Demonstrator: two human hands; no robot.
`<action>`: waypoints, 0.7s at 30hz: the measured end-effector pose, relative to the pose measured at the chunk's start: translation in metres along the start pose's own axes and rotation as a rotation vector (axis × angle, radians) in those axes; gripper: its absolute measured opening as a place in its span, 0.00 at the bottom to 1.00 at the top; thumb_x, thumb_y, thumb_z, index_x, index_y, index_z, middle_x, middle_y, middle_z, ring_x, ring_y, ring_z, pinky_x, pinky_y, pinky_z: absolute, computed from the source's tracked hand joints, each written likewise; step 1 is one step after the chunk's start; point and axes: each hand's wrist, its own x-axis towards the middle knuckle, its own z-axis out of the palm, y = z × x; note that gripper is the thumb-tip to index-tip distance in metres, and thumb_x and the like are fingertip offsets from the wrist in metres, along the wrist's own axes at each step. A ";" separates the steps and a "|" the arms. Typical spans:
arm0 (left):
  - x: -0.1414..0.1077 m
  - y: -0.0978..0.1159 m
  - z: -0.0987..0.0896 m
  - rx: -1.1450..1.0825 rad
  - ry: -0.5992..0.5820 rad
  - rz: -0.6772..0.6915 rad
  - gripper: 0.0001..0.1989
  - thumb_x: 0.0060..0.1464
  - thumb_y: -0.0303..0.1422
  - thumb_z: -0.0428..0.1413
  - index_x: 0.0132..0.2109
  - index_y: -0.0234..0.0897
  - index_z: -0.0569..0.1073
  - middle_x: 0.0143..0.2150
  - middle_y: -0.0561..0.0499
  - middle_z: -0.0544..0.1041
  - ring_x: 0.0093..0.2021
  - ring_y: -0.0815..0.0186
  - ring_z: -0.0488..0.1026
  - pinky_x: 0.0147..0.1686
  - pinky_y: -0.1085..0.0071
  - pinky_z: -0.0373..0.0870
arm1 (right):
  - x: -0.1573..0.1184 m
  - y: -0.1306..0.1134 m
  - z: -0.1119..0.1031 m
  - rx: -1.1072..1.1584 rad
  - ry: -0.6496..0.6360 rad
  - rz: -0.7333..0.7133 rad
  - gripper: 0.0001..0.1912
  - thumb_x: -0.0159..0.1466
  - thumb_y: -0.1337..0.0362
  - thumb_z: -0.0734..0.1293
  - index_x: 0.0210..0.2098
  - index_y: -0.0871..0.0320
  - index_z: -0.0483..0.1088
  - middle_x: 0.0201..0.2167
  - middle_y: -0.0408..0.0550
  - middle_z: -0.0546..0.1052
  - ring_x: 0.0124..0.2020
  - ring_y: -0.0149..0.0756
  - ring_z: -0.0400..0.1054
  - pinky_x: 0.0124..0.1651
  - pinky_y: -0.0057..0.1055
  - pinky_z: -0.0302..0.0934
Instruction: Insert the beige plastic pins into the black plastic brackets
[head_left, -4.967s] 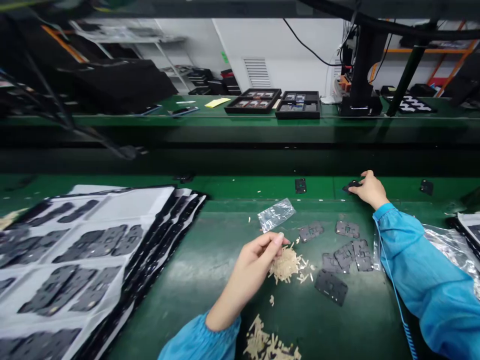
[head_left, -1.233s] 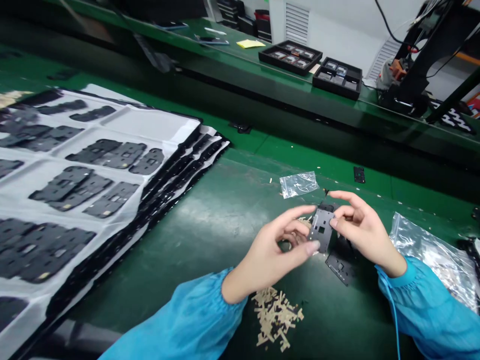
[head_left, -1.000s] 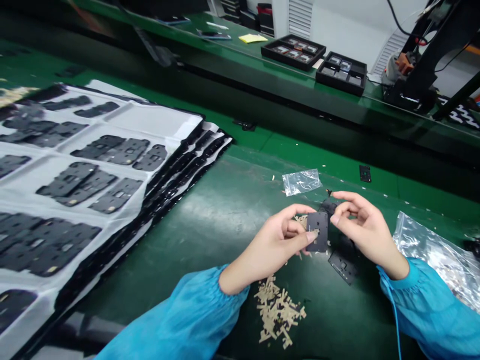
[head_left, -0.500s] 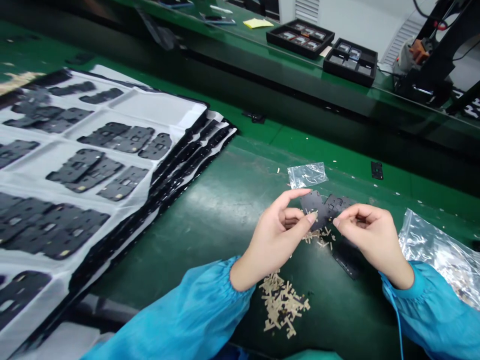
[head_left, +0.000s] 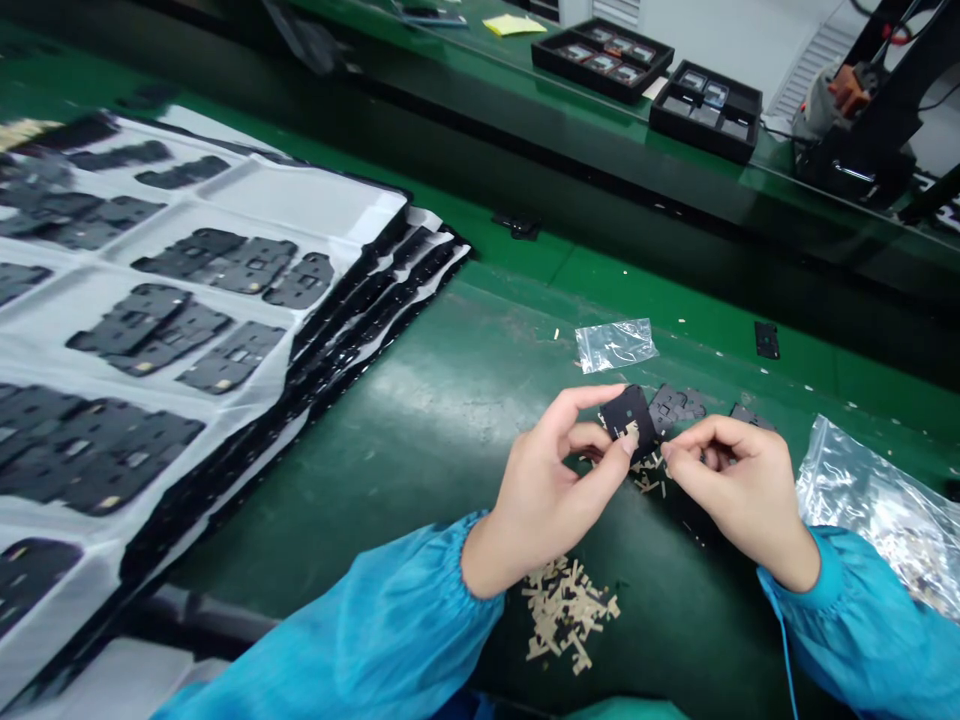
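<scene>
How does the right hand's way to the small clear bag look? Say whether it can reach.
Probably yes: between the right hand and the small clear bag lie only low black plates, though the left hand and its held plate sit close beside.

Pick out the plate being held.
The black plate pinched in the left hand; the others in view lie on the bench or white-lined tray.

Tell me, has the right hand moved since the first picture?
Yes, the right hand has come toward the wearer, off the bright green strip.
</scene>
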 end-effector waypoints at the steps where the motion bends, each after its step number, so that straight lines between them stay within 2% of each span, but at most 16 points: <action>1: 0.000 0.000 0.000 0.005 0.004 0.007 0.20 0.59 0.35 0.61 0.58 0.40 0.73 0.24 0.55 0.78 0.22 0.68 0.71 0.18 0.74 0.61 | 0.000 0.000 0.000 -0.004 0.000 -0.004 0.05 0.56 0.67 0.72 0.24 0.52 0.79 0.17 0.40 0.72 0.18 0.31 0.58 0.20 0.29 0.51; 12: -0.001 0.001 -0.001 0.046 -0.020 0.060 0.19 0.60 0.34 0.61 0.58 0.41 0.74 0.25 0.54 0.79 0.25 0.65 0.76 0.20 0.73 0.67 | 0.002 0.000 0.000 0.088 -0.061 0.094 0.04 0.54 0.65 0.73 0.23 0.53 0.79 0.17 0.41 0.74 0.18 0.30 0.57 0.20 0.28 0.50; 21: 0.000 0.001 -0.001 -0.005 -0.007 0.053 0.19 0.60 0.34 0.61 0.58 0.39 0.74 0.24 0.55 0.78 0.23 0.67 0.72 0.19 0.74 0.64 | 0.008 -0.001 -0.001 0.184 -0.091 0.217 0.07 0.53 0.60 0.74 0.23 0.56 0.78 0.17 0.43 0.73 0.18 0.29 0.60 0.20 0.27 0.54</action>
